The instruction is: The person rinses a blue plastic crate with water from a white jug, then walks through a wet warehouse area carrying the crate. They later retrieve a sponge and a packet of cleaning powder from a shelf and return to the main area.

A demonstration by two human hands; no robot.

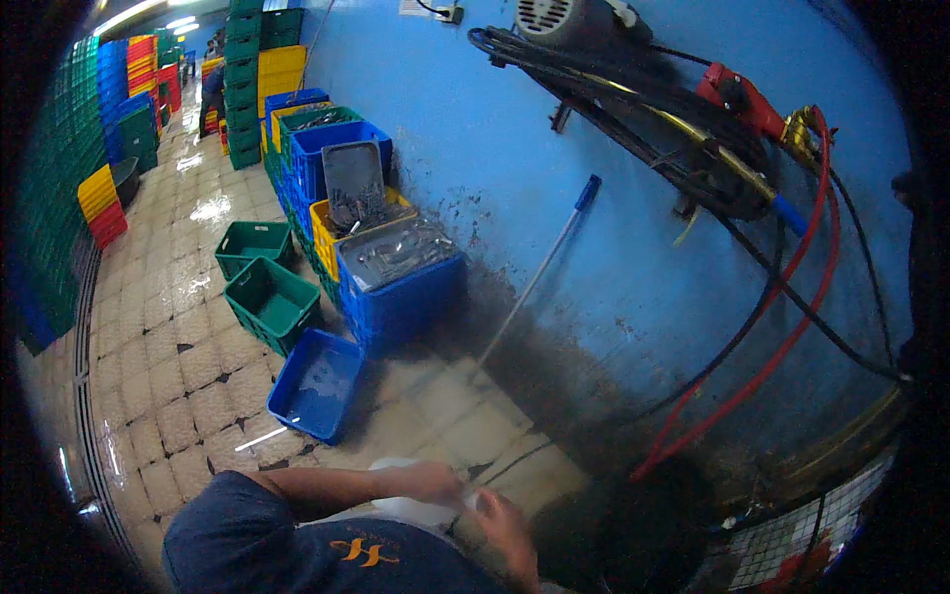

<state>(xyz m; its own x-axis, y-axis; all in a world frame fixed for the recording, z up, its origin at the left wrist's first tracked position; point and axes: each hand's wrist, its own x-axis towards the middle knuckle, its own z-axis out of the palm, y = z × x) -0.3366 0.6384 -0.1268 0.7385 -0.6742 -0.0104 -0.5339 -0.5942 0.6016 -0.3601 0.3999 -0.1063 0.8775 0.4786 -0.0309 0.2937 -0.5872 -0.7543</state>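
Both hands meet low in the view, in front of the dark shirt. My left hand (430, 482) has its fingers bent close to a small white item (470, 500), too blurred to name. My right hand (503, 520) curls round the other side of that item, its thumb and fingers touching it. White material (412, 508) lies beneath the left forearm; what it is cannot be told. Beyond the hands an empty-looking blue plastic crate (315, 386) rests on the tiled floor, beside two green plastic crates (272, 297).
Stacked crates along the blue wall carry grey trays (401, 256) of metal utensils. A long-handled pole (531, 286) leans there. A motor (545, 18) and red hose (805, 297) hang at right. Wet floor, a drain grate (83, 349) and a distant person (213, 93) are at left.
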